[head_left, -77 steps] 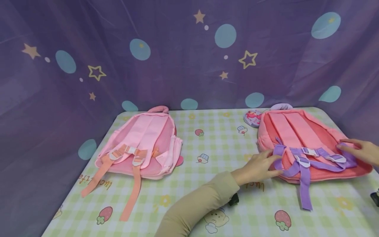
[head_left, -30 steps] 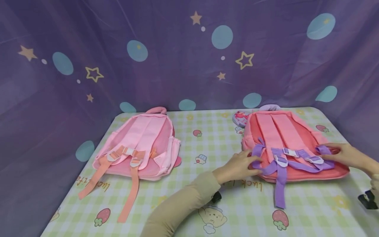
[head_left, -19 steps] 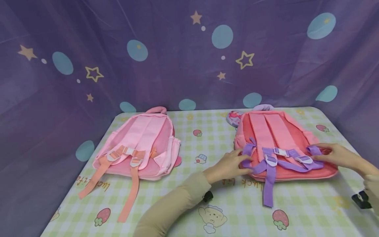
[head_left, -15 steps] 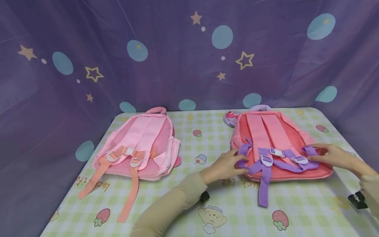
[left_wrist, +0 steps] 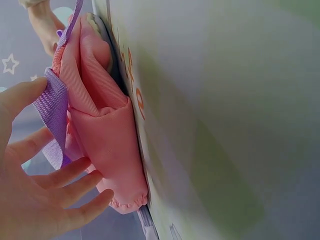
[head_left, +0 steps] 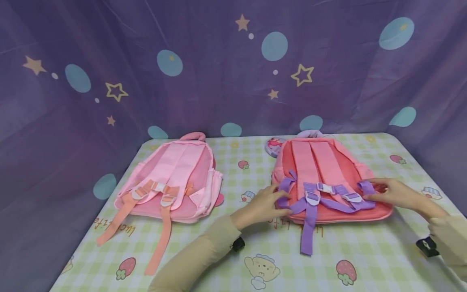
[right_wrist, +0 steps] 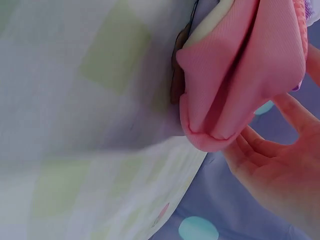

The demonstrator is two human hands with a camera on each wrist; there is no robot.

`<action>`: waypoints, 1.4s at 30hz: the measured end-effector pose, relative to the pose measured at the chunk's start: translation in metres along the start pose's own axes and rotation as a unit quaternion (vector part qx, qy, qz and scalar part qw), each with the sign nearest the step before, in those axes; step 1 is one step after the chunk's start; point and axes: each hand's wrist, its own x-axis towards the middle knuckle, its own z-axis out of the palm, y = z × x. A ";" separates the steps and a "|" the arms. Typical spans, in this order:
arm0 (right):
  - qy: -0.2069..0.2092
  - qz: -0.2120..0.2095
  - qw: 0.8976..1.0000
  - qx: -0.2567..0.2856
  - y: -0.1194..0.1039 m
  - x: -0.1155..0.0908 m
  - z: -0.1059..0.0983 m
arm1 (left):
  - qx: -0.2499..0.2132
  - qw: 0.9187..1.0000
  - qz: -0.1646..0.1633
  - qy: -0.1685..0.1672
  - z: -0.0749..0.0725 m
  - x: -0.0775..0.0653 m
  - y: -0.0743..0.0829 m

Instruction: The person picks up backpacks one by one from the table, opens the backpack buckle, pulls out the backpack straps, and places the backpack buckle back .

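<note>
Coral backpack [head_left: 330, 166], between left fingers [left_wrist: 65, 173] and right fingers [head_left: 379, 181]

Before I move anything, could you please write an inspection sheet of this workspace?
Surface: green-and-white checked tablecloth, spread flat.
Job's things: coral-pink fabric backpack with purple webbing straps, lying straps-up at right.
Clutter: pale-pink fabric backpack with orange webbing straps, lying apart at left.
Hands: left hand touches the coral-pink backpack's left side, right hand its right.
Cables: nothing seen.
Surroundings: purple fabric backdrop, star-and-oval print.
</note>
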 end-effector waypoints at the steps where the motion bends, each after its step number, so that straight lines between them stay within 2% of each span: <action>1: 0.001 0.000 1.000 0.002 -0.002 0.001 0.001 | 0.000 1.000 0.000 0.002 -0.001 -0.002 -0.001; 9: -0.005 -0.019 1.000 0.019 -0.015 0.007 0.010 | -0.001 0.999 0.013 0.030 -0.007 -0.016 -0.013; 27: -0.006 -0.076 0.997 0.027 -0.046 0.025 0.028 | 0.012 0.998 -0.011 0.058 -0.021 -0.044 -0.037; 36: -0.017 -0.076 0.996 0.047 -0.057 0.034 0.039 | 0.007 0.997 -0.022 0.072 -0.028 -0.059 -0.046; 42: -0.022 -0.079 0.995 0.054 -0.065 0.038 0.044 | 0.029 0.996 -0.022 0.082 -0.031 -0.067 -0.052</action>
